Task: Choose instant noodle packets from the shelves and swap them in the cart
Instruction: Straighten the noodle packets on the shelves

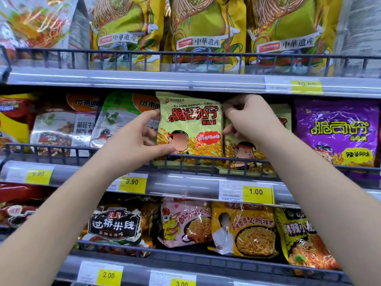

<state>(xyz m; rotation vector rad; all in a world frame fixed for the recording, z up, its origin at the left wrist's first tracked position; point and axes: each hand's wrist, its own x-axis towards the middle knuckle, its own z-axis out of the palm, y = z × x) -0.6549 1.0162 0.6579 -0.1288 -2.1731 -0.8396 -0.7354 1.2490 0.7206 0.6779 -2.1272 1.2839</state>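
We are working at the middle shelf, taking the 1.00 price tag (255, 191) as our marker. The yellow packet (189, 129) is standing upright just above that tag and a little to its left. Its bottom edge is sitting behind the wire rail (206, 161) that is running directly above the tag.

Our left hand (142, 137) is gripping the packet's left edge, with the thumb near the bottom corner and the forefinger reaching up the side. Our right hand (247, 118), straight above the tag, is curling tight where this packet is meeting the twin packet (243, 151). It seems to be pinching the twin's top corner, though we are not seeing clearly which wrapper the fingertips are catching. The cart is not showing here.

We are judging this to be the picking step. To do it well, we are aiming to lift the front packet until its bottom is clearing the rail, and only then draw it toward us, since pulling straight out is likely to snag it. The right hand is best used holding the twin back so it is not tipping forward. We are keeping the grip light, because the noodles inside are probably brittle.
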